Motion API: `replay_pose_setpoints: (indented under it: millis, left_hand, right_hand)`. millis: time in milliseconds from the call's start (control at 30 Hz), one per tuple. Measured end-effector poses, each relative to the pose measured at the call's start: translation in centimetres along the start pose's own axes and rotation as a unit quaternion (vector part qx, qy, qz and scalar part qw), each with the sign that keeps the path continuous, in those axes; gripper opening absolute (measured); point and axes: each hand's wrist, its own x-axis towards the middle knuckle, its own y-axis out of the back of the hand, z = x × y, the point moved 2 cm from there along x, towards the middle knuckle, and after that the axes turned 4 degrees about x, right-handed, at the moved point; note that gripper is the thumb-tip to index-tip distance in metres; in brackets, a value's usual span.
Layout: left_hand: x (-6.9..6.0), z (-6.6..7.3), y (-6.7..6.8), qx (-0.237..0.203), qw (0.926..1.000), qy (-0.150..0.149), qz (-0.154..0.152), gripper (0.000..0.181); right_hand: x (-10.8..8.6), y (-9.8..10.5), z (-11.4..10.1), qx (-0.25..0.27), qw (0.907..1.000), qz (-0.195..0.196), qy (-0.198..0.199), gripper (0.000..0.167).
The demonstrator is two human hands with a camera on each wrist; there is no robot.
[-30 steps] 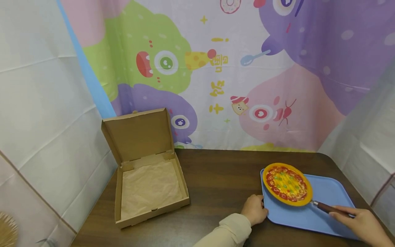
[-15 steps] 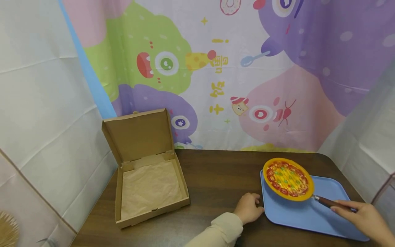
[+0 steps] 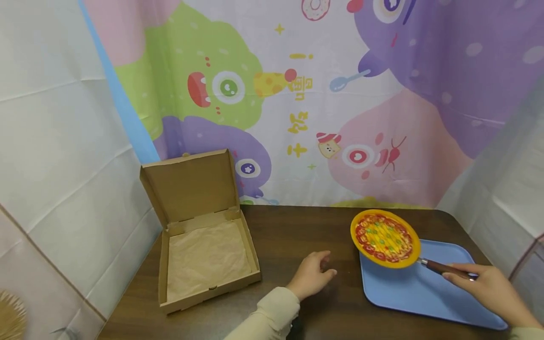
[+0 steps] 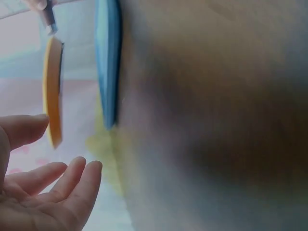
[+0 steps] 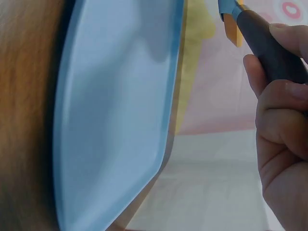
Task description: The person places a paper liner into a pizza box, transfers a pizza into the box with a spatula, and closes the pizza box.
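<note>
Pan above tray, box well apart

The pan is orange-yellow, the tray blue.

Pan handle partly hidden by fingers, tabletop blurred in left-wrist view

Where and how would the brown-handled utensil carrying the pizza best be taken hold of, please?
Probably by its brown handle, coming from the near right, where the right hand grips it: the handle is slim and juts that way from the round orange rim, while the pizza fills the space inside.
</note>
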Motion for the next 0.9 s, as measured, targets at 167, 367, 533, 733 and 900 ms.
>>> replay_pose_setpoints:
  millis: [167,367,533,733,900]
  left_hand:
    - [-1.0,-1.0,2.8,-0.001,0.9999,-0.002,0.011,0.055]
    - [-2.7,-2.4,6.7,0.01,0.9987,-0.013,0.047,0.06]
    - [-4.3,-3.8,9.9,0.011,0.996,-0.015,0.088,0.063]
    - [-6.5,-5.6,13.0,0.009,0.9926,0.03,0.117,0.066]
    - [-8.2,-7.4,15.7,0.027,0.9853,0.048,0.162,0.068]
  right_hand:
    - [0.5,-0.4,-1.0,0.012,0.9991,0.015,0.038,0.045]
    - [1.4,-0.8,-2.6,0.018,0.9978,0.011,0.063,0.042]
    - [2.2,-1.4,-4.3,0.017,0.9972,-0.002,0.072,0.042]
    - [3.1,-2.0,-6.5,0.024,0.9964,-0.024,0.077,0.044]
    - [3.9,-2.6,-8.6,0.039,0.9937,-0.04,0.097,0.043]
